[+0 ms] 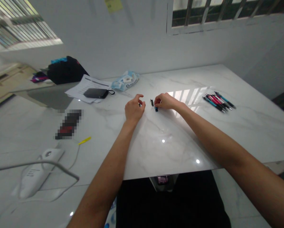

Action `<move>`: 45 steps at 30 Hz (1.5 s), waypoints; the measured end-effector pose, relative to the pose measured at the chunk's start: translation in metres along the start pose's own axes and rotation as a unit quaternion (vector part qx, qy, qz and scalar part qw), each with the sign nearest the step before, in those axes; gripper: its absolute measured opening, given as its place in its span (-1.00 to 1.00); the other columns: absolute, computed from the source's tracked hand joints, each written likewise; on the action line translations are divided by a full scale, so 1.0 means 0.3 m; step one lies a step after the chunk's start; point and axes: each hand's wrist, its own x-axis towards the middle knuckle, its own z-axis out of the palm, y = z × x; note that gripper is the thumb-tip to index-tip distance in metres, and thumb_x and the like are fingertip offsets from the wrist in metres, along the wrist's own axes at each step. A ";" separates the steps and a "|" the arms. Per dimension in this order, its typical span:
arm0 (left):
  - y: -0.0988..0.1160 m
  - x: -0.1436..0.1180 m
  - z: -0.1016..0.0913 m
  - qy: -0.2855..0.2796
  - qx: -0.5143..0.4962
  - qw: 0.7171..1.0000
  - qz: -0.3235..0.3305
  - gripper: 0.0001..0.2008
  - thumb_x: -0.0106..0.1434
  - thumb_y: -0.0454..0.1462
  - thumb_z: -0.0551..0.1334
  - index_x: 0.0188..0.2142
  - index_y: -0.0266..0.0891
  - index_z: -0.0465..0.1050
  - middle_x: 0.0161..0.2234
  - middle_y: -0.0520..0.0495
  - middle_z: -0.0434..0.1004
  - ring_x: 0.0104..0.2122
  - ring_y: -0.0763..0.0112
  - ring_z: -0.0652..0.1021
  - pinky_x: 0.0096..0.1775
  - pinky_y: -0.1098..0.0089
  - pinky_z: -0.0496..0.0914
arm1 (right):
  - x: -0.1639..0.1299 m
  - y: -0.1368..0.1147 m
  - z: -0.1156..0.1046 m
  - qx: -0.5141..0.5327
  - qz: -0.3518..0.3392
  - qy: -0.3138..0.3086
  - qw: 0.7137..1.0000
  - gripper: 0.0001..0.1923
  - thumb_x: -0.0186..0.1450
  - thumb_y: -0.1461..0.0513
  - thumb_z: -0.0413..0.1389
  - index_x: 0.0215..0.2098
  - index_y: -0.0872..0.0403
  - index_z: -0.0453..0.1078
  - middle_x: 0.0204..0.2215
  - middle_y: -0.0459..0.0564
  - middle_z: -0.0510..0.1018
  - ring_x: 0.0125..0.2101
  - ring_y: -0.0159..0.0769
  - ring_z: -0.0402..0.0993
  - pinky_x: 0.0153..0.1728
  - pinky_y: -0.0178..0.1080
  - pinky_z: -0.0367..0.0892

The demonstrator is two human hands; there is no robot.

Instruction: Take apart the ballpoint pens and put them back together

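Note:
My left hand (pixel 134 108) is over the middle of the white marble-patterned table, fingers curled and index finger raised. A small dark piece (pixel 139 104), perhaps a pen part, shows within its fingers; most of it is hidden. To the right, my right hand (pixel 165 101) pinches a short blue-and-black pen part (pixel 156 109) close to the tabletop. Between the two hands lies a black pen part (pixel 151 102) with a clip-like edge, touched by neither hand.
Several click pens (pixel 219 102) in blue, red and black lie in a group at the right. Behind the hands are a wipes pack (pixel 125 80), papers (pixel 85 87) and a black phone (pixel 95 93). A white power strip (pixel 41 172) with a cable occupies the left front.

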 end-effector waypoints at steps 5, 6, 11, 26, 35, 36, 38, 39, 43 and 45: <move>-0.051 0.027 -0.038 0.076 0.007 0.996 -0.053 -0.60 0.33 -0.31 0.30 0.14 -0.06 0.57 -0.25 -0.06 0.71 -0.19 0.13 0.68 0.03 0.25 0.41 | -0.002 -0.001 0.004 0.005 -0.007 -0.005 1.000 -0.87 0.38 0.31 0.33 -0.12 0.10 0.73 -0.18 0.09 0.79 -0.21 -0.20 0.66 -0.12 -0.22 0.42; -0.060 0.030 -0.039 0.085 0.011 0.995 -0.055 -0.60 0.32 -0.31 0.30 0.14 -0.06 0.57 -0.26 -0.04 0.71 -0.21 0.15 0.68 0.01 0.27 0.41 | -0.003 -0.001 0.005 0.007 -0.008 -0.004 1.000 -0.87 0.38 0.31 0.33 -0.13 0.10 0.73 -0.18 0.09 0.79 -0.21 -0.21 0.66 -0.12 -0.22 0.42; -0.083 0.028 -0.027 0.087 0.029 0.995 -0.044 -0.67 0.32 -0.32 0.30 0.06 -0.04 0.59 -0.27 -0.02 0.73 -0.29 0.21 0.66 -0.07 0.29 0.41 | -0.002 0.001 0.017 0.013 -0.014 0.004 1.000 -0.88 0.38 0.30 0.33 -0.14 0.07 0.73 -0.18 0.07 0.79 -0.21 -0.21 0.65 -0.11 -0.22 0.42; -0.055 0.020 -0.027 0.054 0.085 0.993 -0.055 -0.70 0.37 -0.30 0.26 0.07 -0.06 0.58 -0.21 -0.03 0.75 -0.23 0.22 0.69 -0.05 0.29 0.43 | 0.013 0.008 0.053 0.024 -0.025 0.025 0.999 -0.86 0.39 0.32 0.29 -0.15 0.09 0.72 -0.21 0.04 0.78 -0.28 -0.24 0.62 -0.15 -0.21 0.37; -0.053 0.017 -0.024 0.051 0.078 0.995 -0.041 -0.72 0.36 -0.30 0.26 0.04 -0.09 0.60 -0.22 -0.04 0.76 -0.26 0.20 0.68 -0.08 0.25 0.43 | 0.014 -0.005 0.065 0.027 -0.026 0.030 0.999 -0.88 0.38 0.32 0.30 -0.18 0.07 0.72 -0.21 0.04 0.78 -0.26 -0.23 0.63 -0.16 -0.22 0.36; -0.051 0.016 -0.024 0.050 0.078 0.995 -0.039 -0.72 0.36 -0.30 0.26 0.04 -0.09 0.60 -0.22 -0.05 0.76 -0.27 0.19 0.68 -0.08 0.24 0.43 | 0.015 -0.006 0.066 0.027 -0.026 0.032 0.999 -0.89 0.38 0.32 0.30 -0.18 0.07 0.71 -0.20 0.04 0.78 -0.26 -0.23 0.63 -0.16 -0.22 0.35; -0.049 0.016 -0.023 0.049 0.079 0.995 -0.037 -0.72 0.36 -0.31 0.25 0.03 -0.10 0.60 -0.23 -0.05 0.75 -0.27 0.19 0.68 -0.08 0.24 0.43 | 0.015 -0.008 0.069 0.026 -0.025 0.033 0.999 -0.89 0.38 0.32 0.31 -0.18 0.07 0.71 -0.20 0.04 0.78 -0.26 -0.23 0.63 -0.16 -0.22 0.35; -0.048 0.016 -0.023 0.049 0.080 0.995 -0.037 -0.72 0.36 -0.31 0.25 0.03 -0.10 0.60 -0.23 -0.05 0.75 -0.27 0.19 0.68 -0.08 0.24 0.43 | 0.015 -0.010 0.070 0.025 -0.025 0.033 0.999 -0.89 0.38 0.32 0.30 -0.18 0.07 0.71 -0.20 0.04 0.78 -0.26 -0.23 0.63 -0.17 -0.22 0.35; -0.041 0.015 -0.021 0.046 0.083 0.995 -0.034 -0.73 0.37 -0.30 0.25 0.02 -0.09 0.60 -0.24 -0.04 0.76 -0.27 0.22 0.68 -0.08 0.27 0.43 | 0.012 -0.017 0.069 0.022 -0.029 0.027 0.999 -0.88 0.39 0.32 0.30 -0.15 0.07 0.71 -0.18 0.05 0.78 -0.26 -0.24 0.63 -0.15 -0.23 0.36; -0.035 0.013 -0.021 0.041 0.086 0.995 -0.033 -0.73 0.37 -0.31 0.25 0.03 -0.08 0.60 -0.24 -0.03 0.76 -0.27 0.23 0.67 -0.09 0.28 0.43 | 0.010 -0.018 0.063 0.023 -0.032 0.024 0.999 -0.88 0.40 0.31 0.30 -0.14 0.08 0.71 -0.18 0.05 0.78 -0.26 -0.24 0.64 -0.15 -0.23 0.37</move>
